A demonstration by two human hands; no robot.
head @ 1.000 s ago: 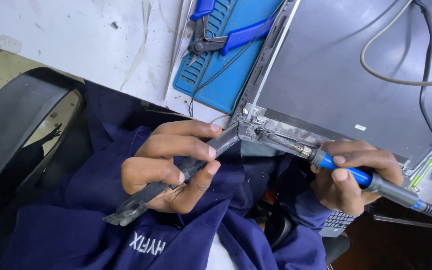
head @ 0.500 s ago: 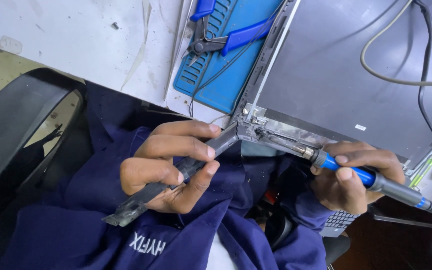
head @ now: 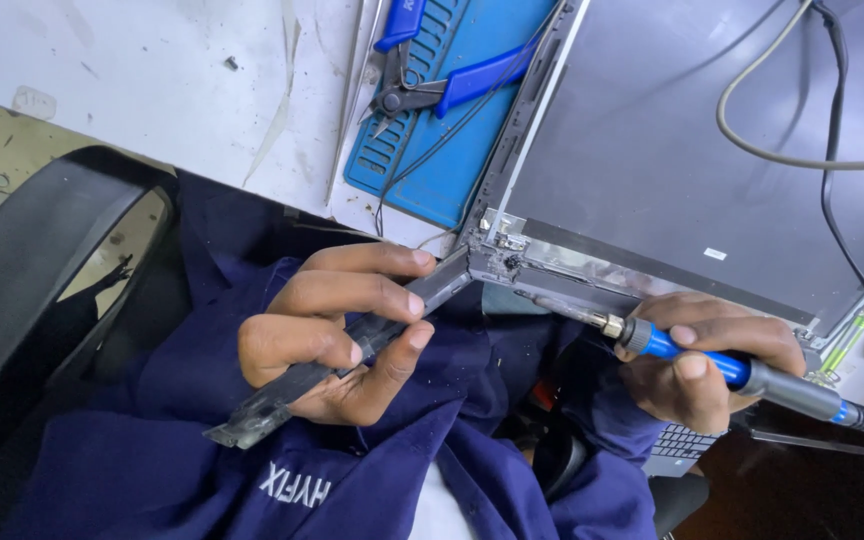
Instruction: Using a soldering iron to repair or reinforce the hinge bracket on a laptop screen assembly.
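Note:
My left hand (head: 337,325) grips a long dark plastic strip (head: 252,415), a bezel piece whose upper end meets the corner of a laptop screen frame (head: 492,255). My right hand (head: 717,365) holds a soldering iron with a blue and grey handle (head: 752,375). Its metal tip (head: 552,303) lies along the lower edge of the grey screen panel (head: 672,150), close to the hinge corner. Both hands are over my lap, in front of the table edge.
A blue mat (head: 442,110) lies on the white table (head: 152,70) with blue-handled cutters (head: 432,85) on it. Cables (head: 802,160) cross the panel. A black chair arm (head: 22,260) is at left. A keyboard corner (head: 682,445) shows under my right hand.
The soldering iron tip has slid slightly left along the panel's lower edge towards the corner. My left hand keeps its hold on the strip.

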